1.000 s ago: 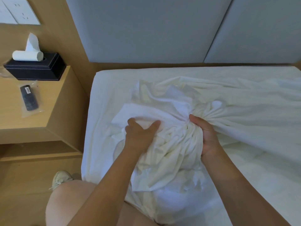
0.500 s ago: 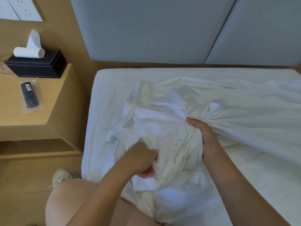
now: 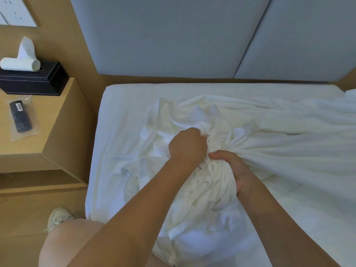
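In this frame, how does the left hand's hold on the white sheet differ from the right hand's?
The left hand is a closed fist with its back up, gripping loose folds; the right hand wraps round the thick gathered bundle, thumb showing on top. The left hand sits farther from the person, the right hand nearer. Both grip the same white sheet, close together.

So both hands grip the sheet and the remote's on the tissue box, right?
Left hand and right hand do grip the sheet, but the remote lies on the nightstand beside the tissue box, not on it. Head view shows it.
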Demonstrator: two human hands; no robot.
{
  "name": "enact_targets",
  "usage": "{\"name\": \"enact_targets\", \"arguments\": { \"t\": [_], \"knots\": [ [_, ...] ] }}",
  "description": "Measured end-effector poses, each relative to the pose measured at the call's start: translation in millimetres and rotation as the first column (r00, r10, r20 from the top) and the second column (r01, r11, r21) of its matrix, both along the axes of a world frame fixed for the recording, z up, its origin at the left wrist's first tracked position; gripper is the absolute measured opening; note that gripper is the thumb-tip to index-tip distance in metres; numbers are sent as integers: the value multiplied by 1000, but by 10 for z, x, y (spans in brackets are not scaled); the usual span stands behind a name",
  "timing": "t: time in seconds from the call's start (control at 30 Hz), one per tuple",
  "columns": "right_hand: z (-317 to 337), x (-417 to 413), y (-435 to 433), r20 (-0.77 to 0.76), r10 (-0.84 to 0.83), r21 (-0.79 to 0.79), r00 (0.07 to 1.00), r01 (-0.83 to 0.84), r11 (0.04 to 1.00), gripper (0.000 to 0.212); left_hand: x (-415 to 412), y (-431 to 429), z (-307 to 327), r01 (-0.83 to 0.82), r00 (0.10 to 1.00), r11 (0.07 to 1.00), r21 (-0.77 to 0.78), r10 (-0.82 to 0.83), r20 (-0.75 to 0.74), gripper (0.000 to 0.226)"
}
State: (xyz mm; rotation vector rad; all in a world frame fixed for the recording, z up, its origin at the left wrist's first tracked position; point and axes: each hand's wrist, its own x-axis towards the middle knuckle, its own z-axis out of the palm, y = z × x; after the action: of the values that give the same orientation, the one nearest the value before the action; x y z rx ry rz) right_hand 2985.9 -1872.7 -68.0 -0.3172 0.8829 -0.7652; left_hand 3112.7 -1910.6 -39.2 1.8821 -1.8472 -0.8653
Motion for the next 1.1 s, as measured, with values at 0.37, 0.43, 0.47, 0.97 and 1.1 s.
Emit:
{"name": "enact_targets", "arguments": {
  "t": [0.37, 0.43, 0.47, 0.97, 1.1],
  "knots": [
    [-42, 120, -42, 206, -197, -103, 959, 222, 970, 37, 88, 271, 117, 295, 780, 895, 335, -23, -625, 43],
    [-67, 112, -32, 166, -191, -85, 967, 207, 975, 22, 206, 330, 103, 279, 870, 919, 278, -120, -478, 44],
    [-66, 107, -21, 168, -197, -88, 966, 213, 973, 24, 251, 331, 98, 210, 927, 953, 218, -124, -353, 41],
    [-72, 74, 113, 191, -196, -82, 962, 214, 973, 49, 237, 151, -37, 187, 969, 970, 157, -155, -191, 60],
    [-95, 88, 157, 169, -153, -55, 974, 164, 985, 53, 190, 221, -142, 160, 964, 971, 179, -115, -239, 41]
  ]
}}
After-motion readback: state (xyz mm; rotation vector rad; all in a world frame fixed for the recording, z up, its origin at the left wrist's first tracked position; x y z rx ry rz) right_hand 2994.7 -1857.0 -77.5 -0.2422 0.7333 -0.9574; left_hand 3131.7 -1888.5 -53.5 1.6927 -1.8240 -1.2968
